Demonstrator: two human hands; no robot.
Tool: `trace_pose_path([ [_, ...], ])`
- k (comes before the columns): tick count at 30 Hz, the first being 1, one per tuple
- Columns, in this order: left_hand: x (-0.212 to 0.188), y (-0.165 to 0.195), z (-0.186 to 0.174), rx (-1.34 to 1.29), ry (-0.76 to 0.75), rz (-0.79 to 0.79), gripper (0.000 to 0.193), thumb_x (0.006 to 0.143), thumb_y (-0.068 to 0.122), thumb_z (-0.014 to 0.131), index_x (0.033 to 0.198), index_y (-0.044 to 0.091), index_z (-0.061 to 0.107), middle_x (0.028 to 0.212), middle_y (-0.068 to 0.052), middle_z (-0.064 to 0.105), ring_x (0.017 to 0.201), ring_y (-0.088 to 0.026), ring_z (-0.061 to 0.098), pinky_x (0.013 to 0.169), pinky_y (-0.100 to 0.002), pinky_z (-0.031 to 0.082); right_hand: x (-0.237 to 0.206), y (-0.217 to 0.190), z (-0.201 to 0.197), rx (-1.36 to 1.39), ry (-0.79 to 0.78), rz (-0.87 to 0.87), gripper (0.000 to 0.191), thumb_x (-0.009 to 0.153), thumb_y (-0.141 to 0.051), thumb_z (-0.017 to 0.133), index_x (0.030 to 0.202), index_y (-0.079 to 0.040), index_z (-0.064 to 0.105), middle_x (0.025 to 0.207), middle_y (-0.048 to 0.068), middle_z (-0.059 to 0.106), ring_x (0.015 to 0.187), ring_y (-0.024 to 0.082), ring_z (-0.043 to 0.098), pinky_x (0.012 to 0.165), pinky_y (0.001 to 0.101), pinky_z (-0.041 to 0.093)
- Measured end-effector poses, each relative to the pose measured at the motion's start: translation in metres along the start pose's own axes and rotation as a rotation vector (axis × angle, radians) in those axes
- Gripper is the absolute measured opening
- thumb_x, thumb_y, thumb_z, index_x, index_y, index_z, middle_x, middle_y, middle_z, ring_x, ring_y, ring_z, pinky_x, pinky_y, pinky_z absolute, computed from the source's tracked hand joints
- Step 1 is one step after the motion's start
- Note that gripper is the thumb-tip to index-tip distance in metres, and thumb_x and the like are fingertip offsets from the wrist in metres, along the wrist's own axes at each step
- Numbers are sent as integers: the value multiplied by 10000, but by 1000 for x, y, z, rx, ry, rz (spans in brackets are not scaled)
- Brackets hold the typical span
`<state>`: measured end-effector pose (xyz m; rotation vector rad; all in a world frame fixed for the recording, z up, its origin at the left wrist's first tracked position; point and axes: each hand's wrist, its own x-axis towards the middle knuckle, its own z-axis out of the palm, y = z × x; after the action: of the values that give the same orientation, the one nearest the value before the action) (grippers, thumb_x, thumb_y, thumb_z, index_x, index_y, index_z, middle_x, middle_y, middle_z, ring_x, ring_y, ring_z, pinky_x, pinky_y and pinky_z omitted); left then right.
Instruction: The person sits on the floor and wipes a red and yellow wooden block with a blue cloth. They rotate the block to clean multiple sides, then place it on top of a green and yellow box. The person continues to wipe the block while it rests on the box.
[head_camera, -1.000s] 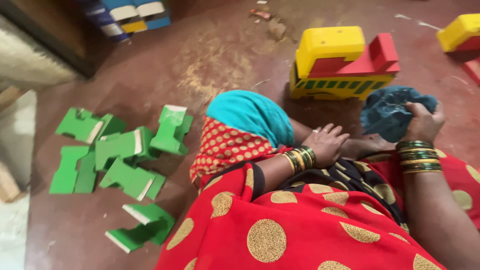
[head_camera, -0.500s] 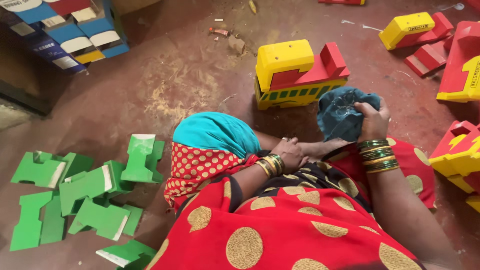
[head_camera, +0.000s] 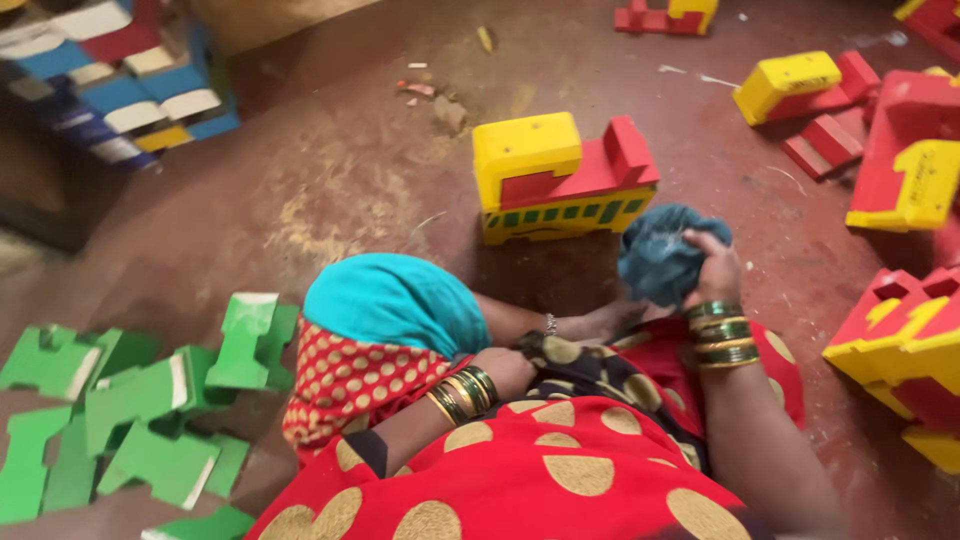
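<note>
Your right hand (head_camera: 712, 270) gripped a bunched blue cloth (head_camera: 660, 262), fingers curled around it, just beside the yellow-and-red toy block (head_camera: 560, 180) on the floor (head_camera: 330, 190). Your left hand (head_camera: 505, 368), which had lain open on your lap, was now tucked into the fabric, its fingers hidden. The cloth had stayed by the block.

crumpled teal cloth (head_camera: 658, 262) beside yellow-red toy block (head_camera: 560, 180).

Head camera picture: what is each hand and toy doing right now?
right hand: closed around the blue cloth, raised off the floor
left hand: resting on the lap, fingers hidden
yellow and red block toy: upright on the floor, untouched
green blocks: lying scattered flat
red and yellow blocks: piled at right
</note>
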<state>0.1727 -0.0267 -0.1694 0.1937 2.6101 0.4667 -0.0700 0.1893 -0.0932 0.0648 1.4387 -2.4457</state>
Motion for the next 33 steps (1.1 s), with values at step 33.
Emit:
trace_pose_path([
  [33, 32, -34, -218, -593, 232, 282, 272, 959, 294, 674, 1009, 28, 685, 877, -205, 708, 823, -366, 708, 694, -444, 550, 1, 6, 104, -580, -399, 152, 505, 826, -187, 787, 1286, -41, 640, 1160, 68, 759, 1112, 159, 673, 1029, 301, 451],
])
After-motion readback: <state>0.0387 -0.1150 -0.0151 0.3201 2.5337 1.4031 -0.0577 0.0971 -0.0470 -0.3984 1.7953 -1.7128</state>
